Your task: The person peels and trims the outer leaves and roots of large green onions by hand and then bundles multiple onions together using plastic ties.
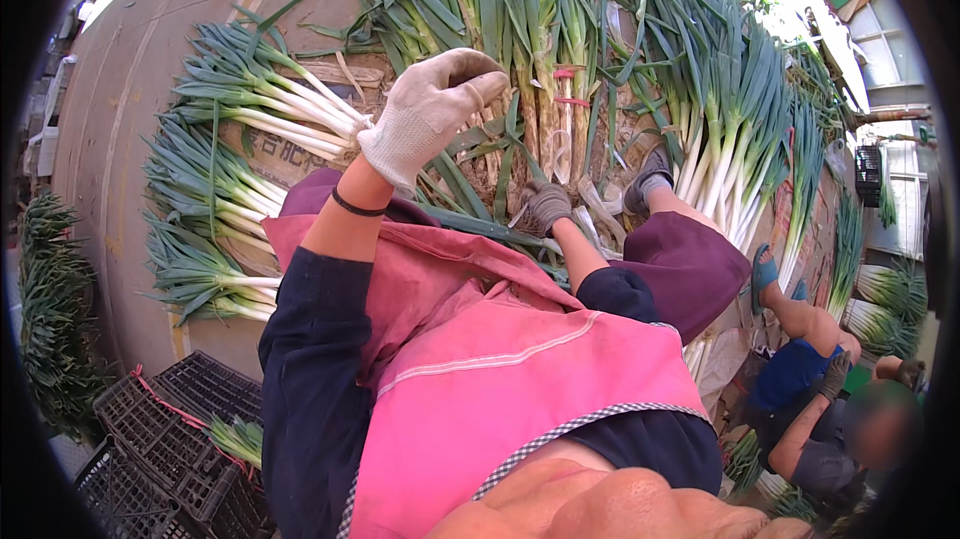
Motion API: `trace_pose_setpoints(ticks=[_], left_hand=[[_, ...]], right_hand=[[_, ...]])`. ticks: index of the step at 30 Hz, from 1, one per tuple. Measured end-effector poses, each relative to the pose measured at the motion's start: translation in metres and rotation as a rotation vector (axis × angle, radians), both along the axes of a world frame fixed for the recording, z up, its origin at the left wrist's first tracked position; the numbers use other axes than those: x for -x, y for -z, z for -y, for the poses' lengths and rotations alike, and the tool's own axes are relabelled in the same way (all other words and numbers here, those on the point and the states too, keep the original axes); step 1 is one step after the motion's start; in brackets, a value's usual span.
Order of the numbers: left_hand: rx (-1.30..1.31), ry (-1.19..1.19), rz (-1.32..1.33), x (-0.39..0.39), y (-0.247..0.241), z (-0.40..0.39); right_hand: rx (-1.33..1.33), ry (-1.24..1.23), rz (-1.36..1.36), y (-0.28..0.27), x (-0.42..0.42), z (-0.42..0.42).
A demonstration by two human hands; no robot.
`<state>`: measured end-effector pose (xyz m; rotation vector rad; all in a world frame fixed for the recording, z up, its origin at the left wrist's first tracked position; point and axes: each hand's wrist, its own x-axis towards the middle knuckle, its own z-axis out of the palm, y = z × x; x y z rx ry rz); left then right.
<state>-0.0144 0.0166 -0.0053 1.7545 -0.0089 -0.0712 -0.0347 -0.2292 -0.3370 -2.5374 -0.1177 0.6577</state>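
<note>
My left hand (441,100), in a pale knitted glove, is raised over the leeks with its fingers curled. A gap shows between thumb and fingers, and nothing is visible in it. Lower and to the right, my right hand (547,207), in a grey-brown glove, is bent down at the root ends of untrimmed leeks (531,115); its fingers are partly hidden. Just below it, a long leek leaf (480,224) lies across my lap. White-stemmed leeks (300,108) lie in piles at left, more (724,156) at right. Red ties (571,102) circle one bunch.
Black plastic crates (180,434) stand at lower left, near a heap of green leeks (56,314). A co-worker (817,404) with gloves and blue sandals sits at lower right. Flattened sacking (262,156) and loose leaves lie on the concrete floor (142,126). My foot (651,175) is beside the right pile.
</note>
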Motion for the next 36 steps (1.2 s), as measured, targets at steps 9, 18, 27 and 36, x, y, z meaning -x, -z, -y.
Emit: trace_pose_setpoints(ticks=[9, 18, 27, 36], left_hand=[[0.169, -0.107, -0.122, -0.022, 0.0, -0.006], [0.219, -0.047, -0.053, -0.024, -0.002, 0.001], [0.339, -0.038, -0.035, -0.026, -0.004, 0.003], [0.058, -0.243, 0.019, -0.058, 0.029, 0.009]], right_hand=[[-0.009, 0.456, -0.222, 0.018, -0.027, 0.006], [-0.952, 0.864, -0.608, -0.01, -0.031, -0.02], [-1.478, 0.37, -0.259, -0.211, -0.03, -0.018], [-0.925, 0.253, 0.144, -0.239, 0.044, -0.031]])
